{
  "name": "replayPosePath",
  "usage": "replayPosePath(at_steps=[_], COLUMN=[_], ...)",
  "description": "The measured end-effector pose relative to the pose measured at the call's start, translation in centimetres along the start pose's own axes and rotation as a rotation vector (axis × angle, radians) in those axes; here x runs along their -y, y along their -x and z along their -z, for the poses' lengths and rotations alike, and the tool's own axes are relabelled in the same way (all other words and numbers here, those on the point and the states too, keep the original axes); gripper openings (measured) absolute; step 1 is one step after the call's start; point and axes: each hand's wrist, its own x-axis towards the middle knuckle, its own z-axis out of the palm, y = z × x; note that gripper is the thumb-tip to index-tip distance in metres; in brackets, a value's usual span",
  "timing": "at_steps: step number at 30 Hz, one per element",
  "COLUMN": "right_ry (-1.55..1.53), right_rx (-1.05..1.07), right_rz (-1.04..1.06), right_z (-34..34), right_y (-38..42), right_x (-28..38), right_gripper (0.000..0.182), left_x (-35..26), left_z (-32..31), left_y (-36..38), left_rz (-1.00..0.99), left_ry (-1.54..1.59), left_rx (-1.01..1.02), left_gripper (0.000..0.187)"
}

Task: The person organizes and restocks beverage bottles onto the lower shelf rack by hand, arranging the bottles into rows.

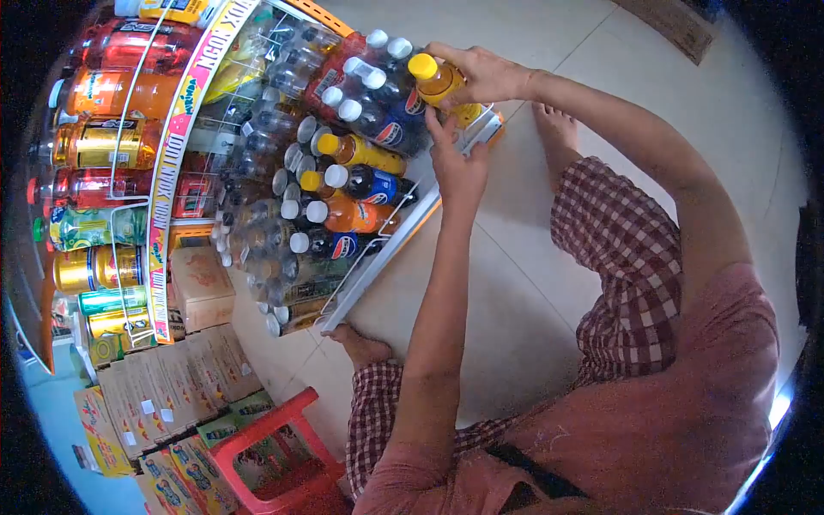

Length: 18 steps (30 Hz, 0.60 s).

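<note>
A small bottle of yellow drink (439, 83) with a yellow cap leans over the front edge of a wire display rack (378, 257). My right hand (487, 73) is wrapped round it from the right. Just below, my left hand (459, 163) has its fingers apart, fingertips right at the lower part of this bottle and the thumb off to the side. Beside my hands lie white-capped Pepsi bottles (378, 127). Another yellow-capped bottle (369, 154) and an orange drink bottle (350, 215) sit lower on the same shelf.
Upper shelves at left hold red, orange and golden drinks (112, 142) behind a printed shelf strip (180, 129). Cardboard cartons (172, 378) are stacked below. A red plastic stool (283, 463) stands at the bottom, near my legs. Pale floor tiles (515, 283) run beneath.
</note>
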Motion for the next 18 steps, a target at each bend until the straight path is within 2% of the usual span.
replayPosePath(at_steps=[3, 6, 8, 9, 11, 12, 14, 16, 18], right_ry=[0.009, -0.066, -0.059, -0.07, -0.086, -0.141, -0.042, -0.159, -0.145], right_rx=[0.015, -0.005, -0.056, -0.015, -0.06, -0.058, -0.011, 0.002, 0.07], right_rz=[0.02, 0.055, 0.21, 0.148, 0.194, 0.245, 0.162, 0.231, 0.178], right_z=[0.2, 0.8, 1.2, 1.3, -1.1, -2.8, -4.4, -5.2, -5.4], right_y=[-0.3, 0.0, -0.6, -0.8, -1.3, -1.8, -1.3, -1.9, -1.9], right_x=[1.3, 3.7, 5.8, 7.0, 7.2, 6.2, 6.3, 6.0, 6.1], right_gripper=[0.057, 0.067, 0.068, 0.066, 0.054, 0.054, 0.056, 0.06, 0.06], left_x=[-0.3, -2.5, -4.3, -5.1, -4.7, -4.2, -1.9, -1.1, -0.7], left_z=[0.7, 1.8, 3.0, 3.4, 3.9, 4.2, 4.8, 5.4, 5.4], left_y=[-0.1, 1.5, 2.9, 3.6, 4.4, 4.7, 5.2, 5.3, 5.8], left_rz=[0.042, 0.036, -0.061, -0.058, -0.028, -0.006, -0.026, -0.048, 0.055], left_ry=[-0.112, 0.025, -0.099, -0.186, -0.212, -0.241, -0.215, -0.191, -0.182], left_rx=[0.005, -0.048, -0.153, -0.205, -0.257, -0.299, -0.277, -0.243, -0.229], left_gripper=[0.08, 0.079, 0.077, 0.075, 0.074, 0.074, 0.074, 0.074, 0.075])
